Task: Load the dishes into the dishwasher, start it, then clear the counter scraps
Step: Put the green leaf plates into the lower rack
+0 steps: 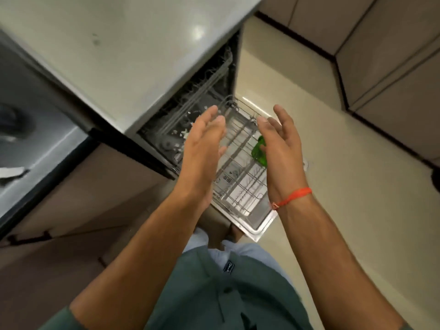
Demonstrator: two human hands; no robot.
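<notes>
Both hands hang in the air above the open dishwasher (190,110), palms turned toward each other with a gap between — neither one holds anything. The left hand (202,141) has its fingers straight and close together; the right hand (281,144) has its fingers straight and a little spread, with an orange thread (294,195) round the wrist. Below them the wire rack (240,167) is pulled out over the lowered door (262,222), under the worktop's (119,55) front edge. A green item (258,150) sits in the rack, partly hidden behind the right hand — too blurred to name. A sink (31,144) lies at the worktop's left end.
</notes>
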